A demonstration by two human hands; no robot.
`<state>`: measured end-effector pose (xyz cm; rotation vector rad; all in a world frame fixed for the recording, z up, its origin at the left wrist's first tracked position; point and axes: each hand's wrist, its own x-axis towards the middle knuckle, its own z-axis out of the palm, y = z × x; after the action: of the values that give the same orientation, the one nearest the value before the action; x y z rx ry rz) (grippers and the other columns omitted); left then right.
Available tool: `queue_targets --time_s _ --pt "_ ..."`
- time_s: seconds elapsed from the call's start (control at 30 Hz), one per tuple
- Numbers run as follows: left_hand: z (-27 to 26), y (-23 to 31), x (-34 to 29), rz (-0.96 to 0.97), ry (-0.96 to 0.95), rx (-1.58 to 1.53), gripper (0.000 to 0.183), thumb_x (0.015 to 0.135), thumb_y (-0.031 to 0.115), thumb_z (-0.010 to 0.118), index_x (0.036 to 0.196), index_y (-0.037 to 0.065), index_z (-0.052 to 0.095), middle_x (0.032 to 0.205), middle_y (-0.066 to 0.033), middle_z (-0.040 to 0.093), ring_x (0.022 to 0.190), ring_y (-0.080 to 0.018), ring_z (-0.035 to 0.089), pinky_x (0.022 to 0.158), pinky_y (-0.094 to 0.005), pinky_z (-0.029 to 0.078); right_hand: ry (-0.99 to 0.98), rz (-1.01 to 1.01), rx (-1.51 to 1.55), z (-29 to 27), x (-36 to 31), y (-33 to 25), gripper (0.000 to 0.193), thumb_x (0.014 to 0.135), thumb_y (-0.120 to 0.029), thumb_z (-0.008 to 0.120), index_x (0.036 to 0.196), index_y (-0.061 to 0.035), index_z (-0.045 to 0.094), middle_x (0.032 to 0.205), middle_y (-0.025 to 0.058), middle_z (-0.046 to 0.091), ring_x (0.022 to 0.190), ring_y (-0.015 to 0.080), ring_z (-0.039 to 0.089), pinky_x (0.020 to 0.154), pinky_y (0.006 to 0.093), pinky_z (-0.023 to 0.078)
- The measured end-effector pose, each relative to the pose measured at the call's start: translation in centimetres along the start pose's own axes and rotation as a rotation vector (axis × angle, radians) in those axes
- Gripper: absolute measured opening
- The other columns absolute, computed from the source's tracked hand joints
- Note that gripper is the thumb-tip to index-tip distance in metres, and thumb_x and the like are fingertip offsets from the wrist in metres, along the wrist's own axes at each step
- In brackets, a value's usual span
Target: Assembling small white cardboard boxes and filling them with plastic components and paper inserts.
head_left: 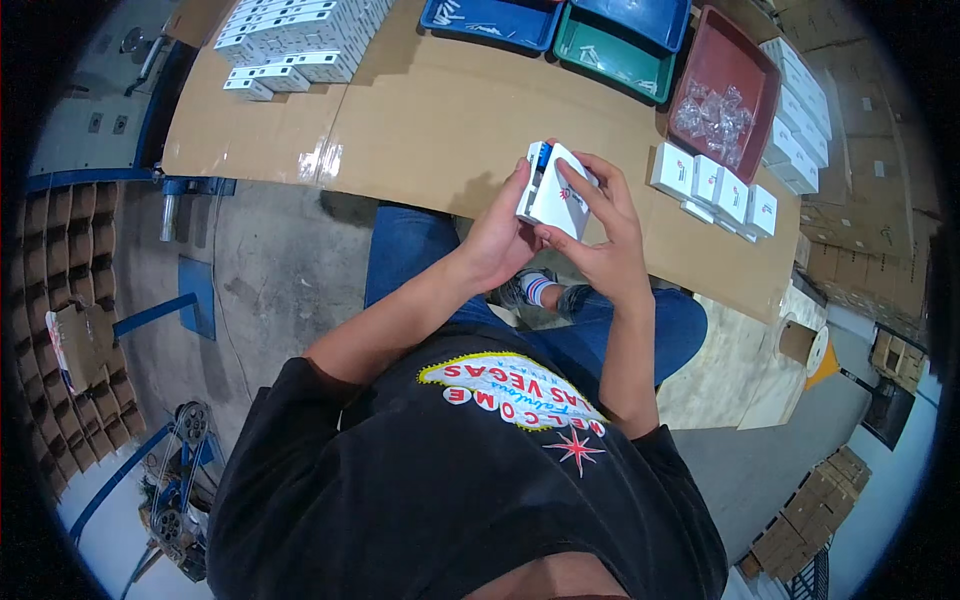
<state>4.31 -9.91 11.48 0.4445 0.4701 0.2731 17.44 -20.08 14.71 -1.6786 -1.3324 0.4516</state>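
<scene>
A small white cardboard box (562, 208) with a printed face is held up between my two hands, just past the near edge of the table. Its left side appears open, and something blue with dark parts shows inside. My left hand (497, 240) grips the box from the left, the thumb along its side. From the right, my right hand (612, 245) closes on it, with fingers over the printed face and the thumb at the lower edge. The inside of the box is mostly hidden.
The table (420, 130) is covered in brown cardboard. White boxes (300, 40) are stacked far left; more white boxes (715, 190) lie right. At the back stand a blue tray (490, 38), a green tray (612, 88) and a red tray (690, 135) with clear plastic pieces.
</scene>
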Motion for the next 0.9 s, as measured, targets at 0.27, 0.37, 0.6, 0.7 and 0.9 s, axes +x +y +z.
queue_targets --time_s 0.27,0.37,0.6,0.7,0.9 --pt "-0.1 -0.1 -0.1 0.007 -0.045 0.031 0.062 0.112 0.058 0.027 0.165 0.026 0.031 0.155 -0.0045 0.049 0.137 -0.0203 0.052 0.11 -0.0412 0.045 -0.001 0.007 0.036 0.3 -0.2 -0.1 0.076 0.071 -0.013 0.091 0.142 -0.0176 0.067 0.145 0.0144 0.053 0.132 0.0336 0.056 0.109 0.0427 0.048" --pt "0.0 0.0 -0.2 0.006 -0.036 0.041 0.062 0.112 0.059 0.028 0.165 0.026 0.031 0.155 -0.0046 0.049 0.138 -0.0205 0.052 0.111 -0.042 0.045 -0.008 0.005 0.013 0.3 -0.2 0.0 0.076 0.071 -0.014 0.092 0.142 -0.0175 0.067 0.145 0.0146 0.053 0.132 0.0337 0.056 0.109 0.0429 0.048" --pt "-0.7 -0.4 0.1 -0.024 -0.037 0.044 0.062 0.112 0.059 0.029 0.165 0.026 0.031 0.153 -0.0044 0.049 0.137 -0.0203 0.052 0.111 -0.0417 0.045 -0.009 0.005 0.02 0.2 0.0 0.0 0.075 0.071 -0.016 0.092 0.142 -0.0176 0.068 0.144 0.0147 0.054 0.131 0.0335 0.057 0.108 0.0429 0.049" --pt "-0.9 -0.5 0.4 -0.035 -0.049 0.019 0.062 0.112 0.058 0.029 0.165 0.025 0.03 0.154 -0.005 0.049 0.137 -0.0206 0.052 0.112 -0.0419 0.044 -0.008 -0.004 0.009 0.0 0.2 0.1 0.076 0.07 -0.016 0.093 0.141 -0.0178 0.068 0.144 0.0147 0.054 0.13 0.0336 0.057 0.108 0.0429 0.049" --pt "-0.1 -0.3 0.1 0.015 -0.047 0.043 0.062 0.113 0.056 0.027 0.165 0.023 0.029 0.156 -0.007 0.047 0.14 -0.0225 0.05 0.114 -0.0423 0.043 -0.02 -0.015 -0.011 0.1 0.0 0.3 0.076 0.07 -0.017 0.093 0.141 -0.0182 0.068 0.144 0.0148 0.055 0.13 0.0338 0.057 0.107 0.0434 0.05"
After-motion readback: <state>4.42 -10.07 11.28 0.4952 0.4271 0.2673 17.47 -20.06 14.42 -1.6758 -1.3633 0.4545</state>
